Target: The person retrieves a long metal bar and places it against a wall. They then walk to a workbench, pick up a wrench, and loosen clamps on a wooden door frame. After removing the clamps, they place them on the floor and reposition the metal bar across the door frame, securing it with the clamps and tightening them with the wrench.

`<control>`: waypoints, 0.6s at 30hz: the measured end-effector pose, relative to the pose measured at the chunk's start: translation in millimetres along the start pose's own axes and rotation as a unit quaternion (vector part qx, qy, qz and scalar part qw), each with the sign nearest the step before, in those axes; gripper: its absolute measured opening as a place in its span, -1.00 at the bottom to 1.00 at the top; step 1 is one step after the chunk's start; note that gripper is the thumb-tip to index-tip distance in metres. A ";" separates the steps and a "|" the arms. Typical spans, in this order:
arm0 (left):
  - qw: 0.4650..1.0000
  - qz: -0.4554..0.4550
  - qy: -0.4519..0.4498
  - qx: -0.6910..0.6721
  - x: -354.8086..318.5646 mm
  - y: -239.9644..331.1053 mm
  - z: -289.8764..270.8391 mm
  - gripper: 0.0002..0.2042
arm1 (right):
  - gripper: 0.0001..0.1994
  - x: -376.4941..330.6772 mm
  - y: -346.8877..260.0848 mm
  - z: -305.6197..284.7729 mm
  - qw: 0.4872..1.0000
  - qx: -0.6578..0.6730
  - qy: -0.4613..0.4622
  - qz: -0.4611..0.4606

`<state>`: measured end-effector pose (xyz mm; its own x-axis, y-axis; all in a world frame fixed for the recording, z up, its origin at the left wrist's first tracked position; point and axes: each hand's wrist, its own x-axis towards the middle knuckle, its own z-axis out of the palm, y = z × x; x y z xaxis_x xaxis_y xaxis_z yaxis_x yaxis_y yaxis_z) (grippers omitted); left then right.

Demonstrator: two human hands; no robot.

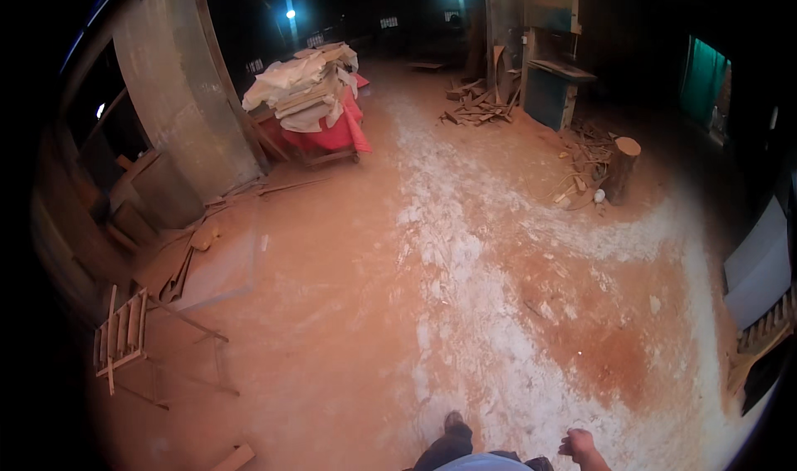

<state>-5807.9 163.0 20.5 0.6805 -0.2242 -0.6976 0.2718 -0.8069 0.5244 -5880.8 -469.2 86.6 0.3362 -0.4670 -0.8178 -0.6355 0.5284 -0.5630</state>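
My right hand (579,448) shows at the lower edge, to the right of my body. Its fingers look loosely curled in, and no object shows in them. It hangs above the dusty floor (506,330), touching nothing that I can make out. My left hand is out of the picture. One shoe (453,421) and a dark trouser leg stick out ahead of my light-coloured top. To the lower left lies a piece of wood (235,458), partly cut off by the edge.
A cart with red cloth (332,135) bears stacked boards (307,85) ahead left. Near left stands a slatted wooden rack (124,331). Ahead right are a green machine (548,93), wood scraps (477,106) and a log (621,168). Pale sheets (760,263) lean at the right.
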 end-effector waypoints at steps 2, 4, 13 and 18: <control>0.956 0.189 0.024 0.222 112.2 66.8 -64.5 -0.78 | -0.76 30.5 -84.8 27.7 0.999 -0.041 -0.022 0.006; 0.994 0.091 -0.021 0.064 209.6 134.7 -118.3 -0.80 | -0.72 52.1 -127.3 64.0 0.999 0.004 0.025 0.021; 0.932 -0.088 0.148 -0.318 575.5 513.5 -390.3 -0.56 | -0.67 338.9 -417.8 190.5 0.933 -0.331 -0.011 -0.144; 0.948 -0.052 0.094 -0.301 673.5 628.4 -454.0 -0.71 | -0.72 458.1 -690.7 307.3 0.997 0.005 -0.040 0.065</control>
<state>-4869.9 -247.0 101.8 0.7229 -0.0144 -0.6908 0.6436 -0.3496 0.6809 -5074.2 -830.2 64.1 0.3055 -0.3356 -0.8911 -0.6714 0.5876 -0.4516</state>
